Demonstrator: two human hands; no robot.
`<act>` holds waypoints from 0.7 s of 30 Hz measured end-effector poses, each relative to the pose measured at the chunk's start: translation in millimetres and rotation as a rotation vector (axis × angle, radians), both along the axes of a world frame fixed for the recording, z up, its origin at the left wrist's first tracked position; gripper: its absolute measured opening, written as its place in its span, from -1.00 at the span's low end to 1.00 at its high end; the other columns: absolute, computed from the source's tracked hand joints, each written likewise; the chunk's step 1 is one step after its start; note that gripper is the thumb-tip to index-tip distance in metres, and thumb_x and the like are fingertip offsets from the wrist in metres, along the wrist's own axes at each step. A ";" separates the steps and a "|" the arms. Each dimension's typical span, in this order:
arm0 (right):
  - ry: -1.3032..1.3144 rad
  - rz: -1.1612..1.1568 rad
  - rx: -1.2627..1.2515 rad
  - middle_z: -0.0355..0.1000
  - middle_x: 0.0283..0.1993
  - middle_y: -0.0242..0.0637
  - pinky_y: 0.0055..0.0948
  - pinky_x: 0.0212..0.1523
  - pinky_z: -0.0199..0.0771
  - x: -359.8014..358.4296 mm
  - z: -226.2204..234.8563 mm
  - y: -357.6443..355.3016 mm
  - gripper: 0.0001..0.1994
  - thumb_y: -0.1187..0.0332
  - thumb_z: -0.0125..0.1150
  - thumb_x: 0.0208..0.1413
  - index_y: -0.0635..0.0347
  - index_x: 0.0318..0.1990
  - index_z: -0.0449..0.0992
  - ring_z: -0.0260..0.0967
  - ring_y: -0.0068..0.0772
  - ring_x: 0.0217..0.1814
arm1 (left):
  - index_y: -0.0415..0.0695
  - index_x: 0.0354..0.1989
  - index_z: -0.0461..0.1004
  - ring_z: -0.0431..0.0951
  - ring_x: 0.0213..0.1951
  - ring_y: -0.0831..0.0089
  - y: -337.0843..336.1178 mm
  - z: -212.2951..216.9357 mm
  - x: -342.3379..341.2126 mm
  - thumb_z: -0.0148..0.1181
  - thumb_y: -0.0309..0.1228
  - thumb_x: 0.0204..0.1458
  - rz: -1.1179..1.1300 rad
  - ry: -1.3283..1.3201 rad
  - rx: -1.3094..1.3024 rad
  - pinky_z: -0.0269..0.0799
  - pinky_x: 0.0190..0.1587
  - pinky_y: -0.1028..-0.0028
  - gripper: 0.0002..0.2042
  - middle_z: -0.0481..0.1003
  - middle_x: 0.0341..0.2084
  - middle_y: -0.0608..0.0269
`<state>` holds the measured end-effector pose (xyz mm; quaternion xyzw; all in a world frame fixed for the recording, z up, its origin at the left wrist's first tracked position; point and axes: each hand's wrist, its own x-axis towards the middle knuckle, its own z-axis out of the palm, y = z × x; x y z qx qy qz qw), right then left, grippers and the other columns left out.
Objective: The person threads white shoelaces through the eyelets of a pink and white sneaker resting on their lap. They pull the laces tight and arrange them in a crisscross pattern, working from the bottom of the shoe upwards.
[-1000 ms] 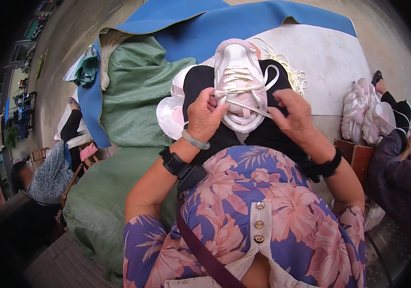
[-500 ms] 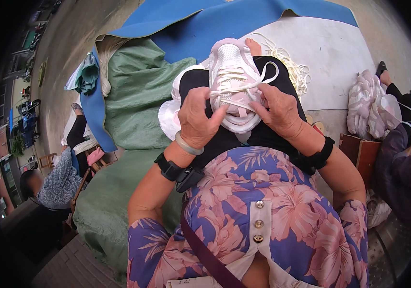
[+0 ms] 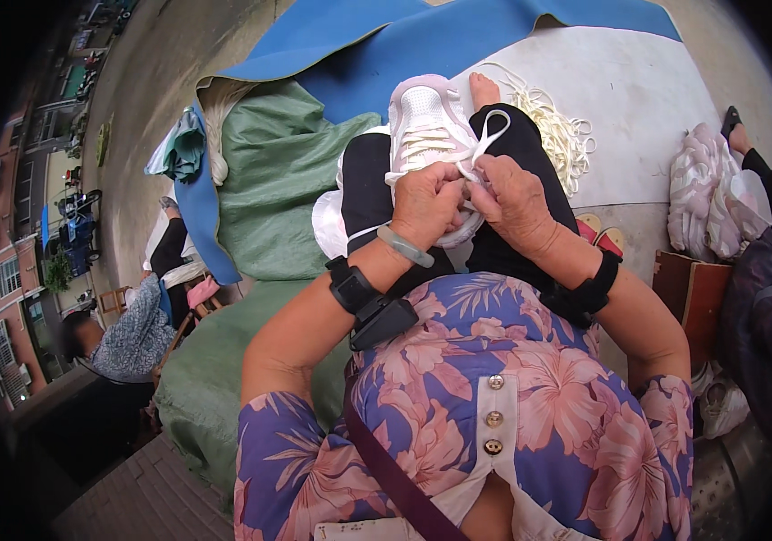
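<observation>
A white and pale pink sneaker (image 3: 424, 101) rests on my lap between my black-trousered legs, its toe pointing away from me. White shoelace (image 3: 428, 147) crosses its front in rows, and a loose loop stands up at the right. Over the ankle opening, my left hand (image 3: 426, 203) is closed, thumb and fingers pinching the lace. My right hand (image 3: 514, 206) pinches lace too, close beside the left fingertips and below the loop. Both hands cover most of the shoe's opening and tongue, so the exact crossing of the lace is hidden.
A pile of cream laces (image 3: 552, 135) lies on the white sheet (image 3: 625, 99) at the right. Green cloth (image 3: 269, 171) and a blue mat (image 3: 359, 54) spread left and ahead. Several sneakers (image 3: 706, 194) are stacked by a brown box (image 3: 692, 293). Other people sit at both sides.
My left hand has moved right, from the shoe's left side to beside my right hand, and its fingers have closed. The right fingers have drawn together at the lace.
</observation>
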<state>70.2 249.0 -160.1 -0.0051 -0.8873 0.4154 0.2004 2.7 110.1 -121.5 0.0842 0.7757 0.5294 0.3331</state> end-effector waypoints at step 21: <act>-0.137 0.011 -0.319 0.35 -0.36 -0.13 -0.34 -0.36 0.42 1.7 -10.7 1.6 -0.54 0.36 0.21 -0.09 0.28 0.00 0.26 0.41 -0.15 -0.38 | -0.23 -0.45 0.38 0.45 -0.59 0.07 -50.4 32.3 -22.0 0.00 -0.49 0.03 -0.512 0.785 -0.361 0.34 -0.52 0.26 -0.92 0.39 -0.63 -0.02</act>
